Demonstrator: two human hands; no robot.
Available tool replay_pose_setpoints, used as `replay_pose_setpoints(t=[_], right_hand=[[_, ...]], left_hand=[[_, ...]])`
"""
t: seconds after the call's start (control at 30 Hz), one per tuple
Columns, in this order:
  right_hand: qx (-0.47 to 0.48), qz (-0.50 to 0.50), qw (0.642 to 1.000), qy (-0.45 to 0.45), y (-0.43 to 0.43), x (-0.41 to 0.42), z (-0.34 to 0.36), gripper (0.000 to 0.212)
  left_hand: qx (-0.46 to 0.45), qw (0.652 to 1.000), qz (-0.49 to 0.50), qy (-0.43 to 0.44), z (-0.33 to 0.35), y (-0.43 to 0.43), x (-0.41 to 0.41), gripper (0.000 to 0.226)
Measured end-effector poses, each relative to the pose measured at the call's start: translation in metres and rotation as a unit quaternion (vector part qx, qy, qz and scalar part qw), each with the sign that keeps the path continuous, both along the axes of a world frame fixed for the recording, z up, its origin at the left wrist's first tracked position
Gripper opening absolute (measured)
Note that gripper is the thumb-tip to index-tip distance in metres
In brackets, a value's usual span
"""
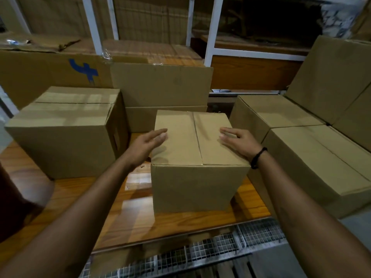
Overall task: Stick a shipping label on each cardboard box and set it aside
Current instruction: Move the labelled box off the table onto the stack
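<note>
A closed brown cardboard box [192, 157] stands in the middle of the wooden table [80, 199]. Its top flaps meet in a seam running away from me, and I see no label on it. My left hand [148, 142] is at the box's upper left edge, fingers straight and close to the top flap. My right hand [235, 140] lies over the right top flap with its fingers extended; a dark band circles that wrist. Neither hand holds anything. No shipping label shows anywhere in view.
A larger taped box [66, 129] stands on the table to the left. Several boxes [301, 149] are stacked at the right. Flat cardboard sheets [160, 85] lean behind, one with a blue mark [84, 71]. Wire mesh [200, 251] runs below the table's near edge.
</note>
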State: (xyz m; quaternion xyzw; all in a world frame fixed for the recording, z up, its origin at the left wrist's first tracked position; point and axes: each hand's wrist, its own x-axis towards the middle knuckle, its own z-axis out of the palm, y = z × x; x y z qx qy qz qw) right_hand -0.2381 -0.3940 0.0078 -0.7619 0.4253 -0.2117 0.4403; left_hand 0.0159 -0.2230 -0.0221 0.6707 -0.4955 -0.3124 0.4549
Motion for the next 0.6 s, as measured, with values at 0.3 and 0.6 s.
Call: replay_pose_setpoints(t=[0.3,0.6], right_hand=[[-0.112,0.096,0.985,0.089,0.025,-0.05,-0.034,0.095],[-0.22,0.005,0.972,-0.087,-0.007,-0.039,0.05,0.076]], left_hand=[[-0.093,0.977,0.026,-0.192,-0.036,0.02,-0.024,0.086],[-0.263,0.935,0.093,-0.218,0.048,-0.024,-0.029,0.073]])
